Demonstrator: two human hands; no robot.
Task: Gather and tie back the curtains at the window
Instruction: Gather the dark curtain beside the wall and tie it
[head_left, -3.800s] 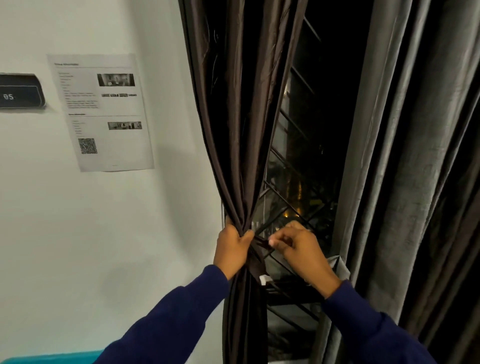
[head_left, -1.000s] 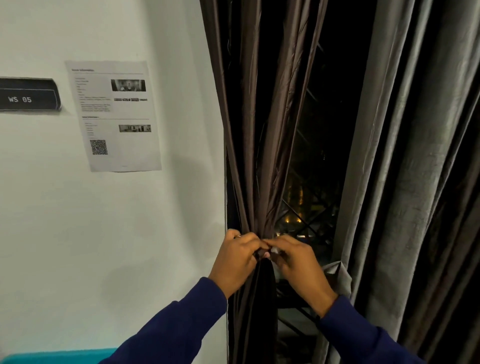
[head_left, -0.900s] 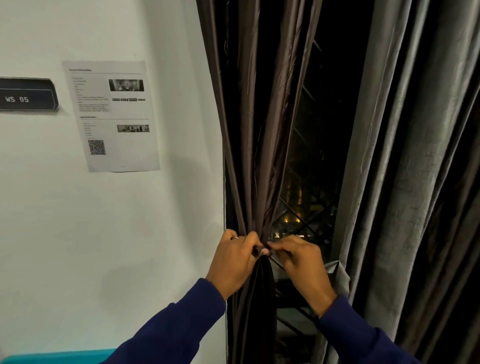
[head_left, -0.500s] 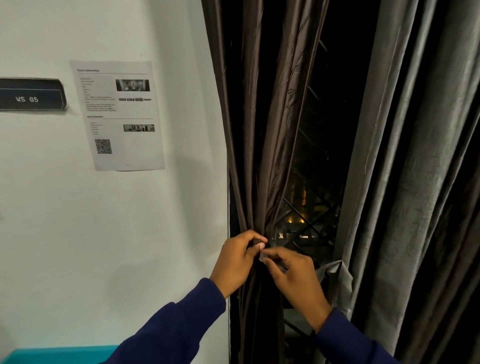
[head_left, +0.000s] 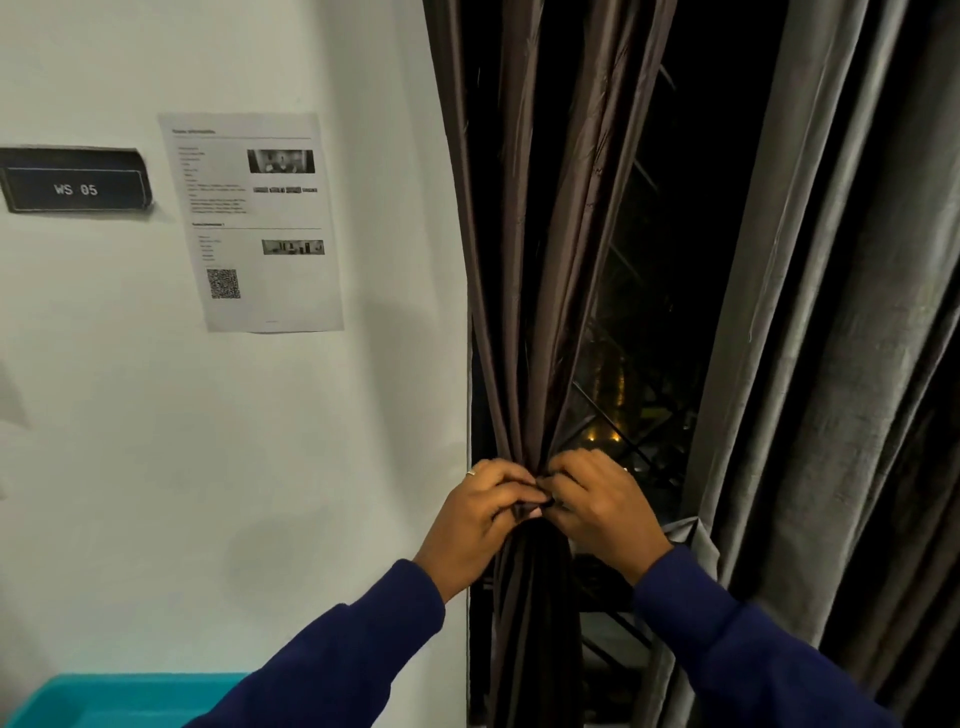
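Office/workstation rm: "WS 05" wall plate, printed info sheet w/ QR code.

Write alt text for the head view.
Both hands, left and right, pinch a tie around a gathered brown curtain beside a white wall. A grey curtain hangs loose to the right, with the dark window between them.

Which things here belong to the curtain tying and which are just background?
In use: brown curtain, pinched at the gather by left hand and right hand; grey curtain, still loose.
Background: printed notice, WS 05 sign, teal bin.
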